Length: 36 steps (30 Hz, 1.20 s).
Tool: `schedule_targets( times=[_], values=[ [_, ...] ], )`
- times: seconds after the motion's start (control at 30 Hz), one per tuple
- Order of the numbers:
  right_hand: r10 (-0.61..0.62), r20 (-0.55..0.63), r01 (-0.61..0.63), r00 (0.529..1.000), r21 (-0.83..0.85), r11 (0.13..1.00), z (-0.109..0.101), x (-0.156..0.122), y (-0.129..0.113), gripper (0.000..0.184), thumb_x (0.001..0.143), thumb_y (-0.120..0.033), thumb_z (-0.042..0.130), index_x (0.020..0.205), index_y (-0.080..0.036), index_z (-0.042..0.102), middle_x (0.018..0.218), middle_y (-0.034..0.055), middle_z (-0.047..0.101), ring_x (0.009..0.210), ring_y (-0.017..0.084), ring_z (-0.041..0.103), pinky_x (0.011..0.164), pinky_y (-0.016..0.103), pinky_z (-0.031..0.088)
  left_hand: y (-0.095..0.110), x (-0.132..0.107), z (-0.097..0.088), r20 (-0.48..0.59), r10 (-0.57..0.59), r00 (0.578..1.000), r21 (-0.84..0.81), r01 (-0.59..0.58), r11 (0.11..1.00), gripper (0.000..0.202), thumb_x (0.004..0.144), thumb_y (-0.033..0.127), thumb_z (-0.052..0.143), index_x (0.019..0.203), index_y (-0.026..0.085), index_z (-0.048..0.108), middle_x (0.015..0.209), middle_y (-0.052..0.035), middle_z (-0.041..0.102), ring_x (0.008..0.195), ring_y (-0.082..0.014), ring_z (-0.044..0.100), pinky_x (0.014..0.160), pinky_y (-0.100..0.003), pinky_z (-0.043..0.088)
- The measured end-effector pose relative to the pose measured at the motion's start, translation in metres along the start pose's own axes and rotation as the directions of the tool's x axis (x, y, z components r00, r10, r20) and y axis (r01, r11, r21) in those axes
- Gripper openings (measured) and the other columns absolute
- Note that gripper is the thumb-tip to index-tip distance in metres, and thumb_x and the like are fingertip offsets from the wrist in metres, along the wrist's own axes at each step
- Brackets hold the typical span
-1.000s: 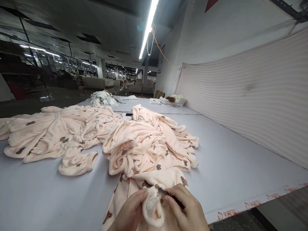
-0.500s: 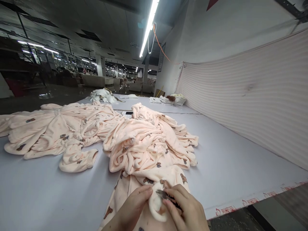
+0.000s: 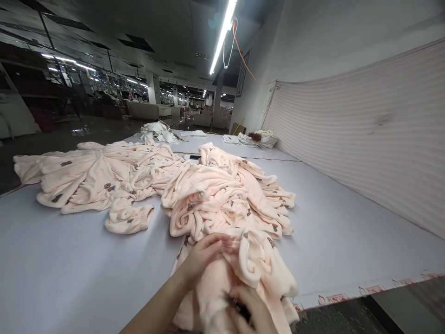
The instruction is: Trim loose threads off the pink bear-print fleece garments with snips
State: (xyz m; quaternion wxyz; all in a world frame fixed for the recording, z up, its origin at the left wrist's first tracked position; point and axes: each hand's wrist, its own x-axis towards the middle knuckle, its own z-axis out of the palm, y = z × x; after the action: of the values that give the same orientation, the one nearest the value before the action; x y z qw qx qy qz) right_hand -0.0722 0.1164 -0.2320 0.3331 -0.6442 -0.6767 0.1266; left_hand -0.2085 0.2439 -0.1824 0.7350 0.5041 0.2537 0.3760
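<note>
The peach garment (image 3: 215, 283) is spread on the near tabletop (image 3: 333, 232), its closest part cut off by the lower edge. Its border with the crumpled heap (image 3: 212, 199) behind is hard to make out. The left hand (image 3: 208, 250) is laid over the cloth with fingers stretched and close together; whether any fabric is pinched beneath cannot be told. The right hand (image 3: 252, 308), blurred and cropped below, is curled around a dark tool (image 3: 239, 308), whose shape is smeared and mostly covered. Beyond the heap, a small dark object (image 3: 194, 157) is partly hidden by folds.
</note>
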Motion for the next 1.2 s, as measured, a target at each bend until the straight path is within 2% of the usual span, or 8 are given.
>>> schedule_targets(
  times=[0.1,0.2,0.37,0.53,0.83,0.93,1.03,1.2],
  values=[
    [0.198,-0.020,-0.183,0.980,0.299,0.937,-0.024,0.015,0.003,0.032,0.088,-0.049,0.051,0.092,-0.020,0.065,0.080,0.0033,0.068,0.079,0.020,0.065,0.070,0.027,0.053,-0.008,-0.045,-0.011,-0.273,0.132,0.953,0.328,-0.037,0.944,0.015,0.083,0.032,0.058,0.088,0.020,0.064,0.084,-0.0025,0.067,0.087,-0.0183,0.061,0.078,-0.025,0.045],
    [0.203,0.017,-0.188,0.979,0.451,0.873,-0.037,0.021,-0.002,0.028,0.088,-0.043,0.052,0.097,-0.020,0.063,0.090,0.0049,0.068,0.091,0.021,0.065,0.078,0.028,0.052,-0.032,-0.073,-0.001,-0.237,0.094,0.967,0.515,0.043,0.856,0.021,0.071,0.030,0.068,0.089,0.022,0.058,0.071,0.0012,0.063,0.064,-0.0167,0.056,0.059,-0.023,0.042],
    [0.079,0.092,-0.090,0.993,0.127,0.988,-0.054,0.019,-0.015,0.020,0.078,-0.014,0.049,0.090,-0.024,0.062,0.093,0.0022,0.064,0.084,0.018,0.063,0.075,0.026,0.050,-0.051,-0.069,0.020,-0.244,0.172,0.954,0.256,-0.108,0.961,0.015,0.082,0.035,0.055,0.089,0.021,0.053,0.077,0.0005,0.055,0.072,-0.0160,0.053,0.067,-0.023,0.044],
    [-0.009,0.175,0.001,0.984,0.044,0.999,-0.072,0.023,-0.030,0.022,0.083,-0.026,0.057,0.105,-0.024,0.063,0.098,0.0039,0.061,0.086,0.016,0.064,0.075,0.023,0.052,-0.041,-0.063,0.016,-0.205,0.199,0.958,0.219,-0.153,0.964,0.015,0.085,0.036,0.053,0.090,0.022,0.055,0.081,0.0004,0.054,0.075,-0.0157,0.052,0.070,-0.022,0.043],
    [-0.042,-0.039,0.033,0.998,-0.215,0.976,-0.048,0.018,-0.016,0.020,0.082,-0.027,0.052,0.100,-0.027,0.060,0.087,0.0023,0.063,0.071,0.018,0.064,0.059,0.025,0.050,-0.041,-0.063,0.014,-0.258,0.173,0.951,0.205,-0.122,0.971,0.030,0.078,0.034,0.064,0.105,0.023,0.055,0.093,-0.0023,0.062,0.086,-0.0185,0.057,0.079,-0.025,0.044],
    [0.017,-0.160,-0.056,0.987,-0.240,0.969,-0.046,0.026,-0.006,0.016,0.080,-0.018,0.043,0.087,-0.025,0.056,0.073,-0.0004,0.061,0.063,0.017,0.062,0.056,0.024,0.046,-0.035,-0.057,0.011,-0.161,0.030,0.987,0.158,-0.005,0.987,0.026,0.078,0.040,0.064,0.092,0.018,0.065,0.086,-0.0036,0.066,0.083,-0.0201,0.058,0.077,-0.027,0.044],
    [0.154,-0.262,-0.225,0.953,-0.267,0.937,-0.049,0.039,-0.004,0.007,0.081,-0.021,0.047,0.075,-0.025,0.048,0.061,-0.0045,0.056,0.054,0.016,0.057,0.050,0.023,0.042,-0.027,-0.049,0.009,-0.040,-0.185,0.982,-0.141,0.178,0.974,0.028,0.079,0.042,0.062,0.084,0.015,0.070,0.076,-0.0040,0.069,0.081,-0.0218,0.061,0.078,-0.030,0.045],
    [0.066,-0.071,-0.080,0.995,-0.212,0.974,-0.059,0.041,-0.016,0.006,0.082,-0.026,0.058,0.088,-0.026,0.058,0.079,-0.0025,0.064,0.068,0.016,0.064,0.059,0.022,0.048,-0.015,-0.043,0.011,0.041,-0.247,0.968,-0.481,0.236,0.844,0.028,0.083,0.034,0.059,0.096,0.013,0.073,0.090,-0.0102,0.075,0.097,-0.0275,0.064,0.094,-0.040,0.043]
  ],
)
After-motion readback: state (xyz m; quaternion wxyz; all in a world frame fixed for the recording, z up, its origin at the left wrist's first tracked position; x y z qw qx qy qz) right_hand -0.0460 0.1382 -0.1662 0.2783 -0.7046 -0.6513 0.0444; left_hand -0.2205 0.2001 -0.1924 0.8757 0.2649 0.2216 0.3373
